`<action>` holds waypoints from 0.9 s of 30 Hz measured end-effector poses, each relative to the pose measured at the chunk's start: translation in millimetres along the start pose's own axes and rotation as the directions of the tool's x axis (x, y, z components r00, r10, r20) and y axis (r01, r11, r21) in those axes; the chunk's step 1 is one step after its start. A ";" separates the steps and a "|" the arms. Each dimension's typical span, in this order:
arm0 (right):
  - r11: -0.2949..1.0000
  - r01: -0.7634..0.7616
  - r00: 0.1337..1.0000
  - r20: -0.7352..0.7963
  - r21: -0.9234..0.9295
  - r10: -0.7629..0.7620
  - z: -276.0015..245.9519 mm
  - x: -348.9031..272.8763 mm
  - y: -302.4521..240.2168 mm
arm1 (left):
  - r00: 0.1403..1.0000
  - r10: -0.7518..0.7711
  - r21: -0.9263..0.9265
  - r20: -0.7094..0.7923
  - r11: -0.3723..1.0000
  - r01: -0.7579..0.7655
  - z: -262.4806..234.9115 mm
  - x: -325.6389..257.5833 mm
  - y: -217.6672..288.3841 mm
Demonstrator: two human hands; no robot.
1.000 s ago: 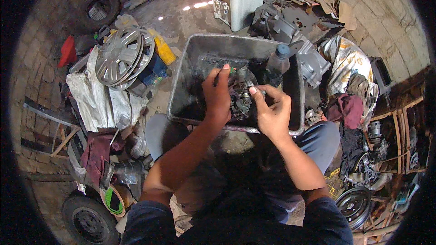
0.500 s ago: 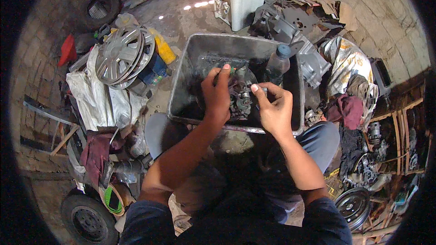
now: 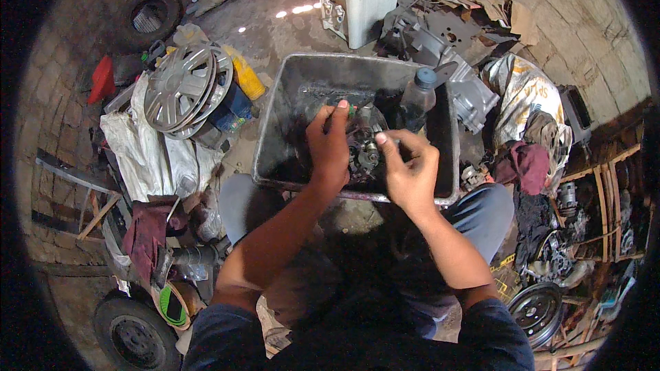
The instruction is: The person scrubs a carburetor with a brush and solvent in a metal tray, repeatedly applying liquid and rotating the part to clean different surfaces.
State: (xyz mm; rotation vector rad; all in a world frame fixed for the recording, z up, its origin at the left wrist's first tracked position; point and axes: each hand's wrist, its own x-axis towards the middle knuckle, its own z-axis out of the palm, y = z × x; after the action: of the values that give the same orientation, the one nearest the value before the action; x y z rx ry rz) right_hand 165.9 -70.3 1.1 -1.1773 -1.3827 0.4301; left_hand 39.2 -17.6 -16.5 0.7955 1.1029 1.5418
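Note:
A greasy grey metal engine part (image 3: 368,154), like a carburetor with small fittings, is held over the black plastic tub (image 3: 309,72) between my knees. My left hand (image 3: 328,148) grips it from the left, thumb up, with the other fingers partly hidden. On the other side, my right hand (image 3: 411,168) has its thumb and index finger pinched at the part's upper right. Whatever lies in that pinch is too small to make out. A clear plastic bottle (image 3: 416,104) with a blue cap stands in the tub's far right corner.
Silver hubcaps (image 3: 180,88) and a yellow container (image 3: 245,74) lie left of the tub. Beyond it stands a white metal box (image 3: 361,0). A gearbox casing (image 3: 460,82) and a white sack (image 3: 522,93) sit to the right, a wheel (image 3: 134,333) at the lower left.
My right hand has shifted slightly left, its pinch still at the metal part. My left hand keeps its hold almost unmoved.

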 end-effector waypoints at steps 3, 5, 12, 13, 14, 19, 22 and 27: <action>0.949 -0.311 0.930 0.191 -0.042 0.313 -11.5 8.0 -24.4 | 0.997 -0.075 -0.115 0.004 0.990 0.075 -5.0 1.5 3.9; 0.970 -0.241 0.966 0.102 0.021 0.238 -15.0 9.9 -20.8 | 0.986 -0.155 -0.215 0.068 0.962 0.166 -6.4 10.0 7.7; 0.924 -0.194 0.974 -0.043 0.329 0.220 -28.2 16.5 -40.7 | 0.912 -0.244 -0.516 0.329 0.763 0.390 -21.6 31.9 27.4; 0.918 -0.195 0.976 -0.021 0.344 0.215 -28.1 15.8 -41.5 | 0.900 -0.197 -0.548 0.388 0.736 0.397 -24.2 33.9 32.4; 0.913 -0.196 0.978 0.003 0.359 0.209 -27.2 15.1 -42.9 | 0.903 -0.180 -0.552 0.389 0.739 0.386 -26.8 34.6 36.9; 0.944 -0.152 0.988 0.071 0.292 0.137 -19.3 6.4 -46.2 | 0.910 -0.021 -0.617 0.414 0.729 0.297 -32.6 20.1 64.8; 0.986 0.012 0.994 0.105 0.166 -0.030 -14.6 2.6 -54.3 | 0.913 0.044 -0.658 0.405 0.708 0.258 -39.8 26.6 63.8; 0.977 0.151 0.974 0.145 0.152 -0.173 0.8 1.1 -71.9 | 0.899 0.095 -0.674 0.426 0.697 0.246 -49.6 36.0 61.6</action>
State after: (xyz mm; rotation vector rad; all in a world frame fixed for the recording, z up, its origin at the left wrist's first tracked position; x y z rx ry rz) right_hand 137.9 -99.1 60.8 -0.9234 -1.5469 0.5034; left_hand -36.4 2.2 21.3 0.4831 0.1384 1.4540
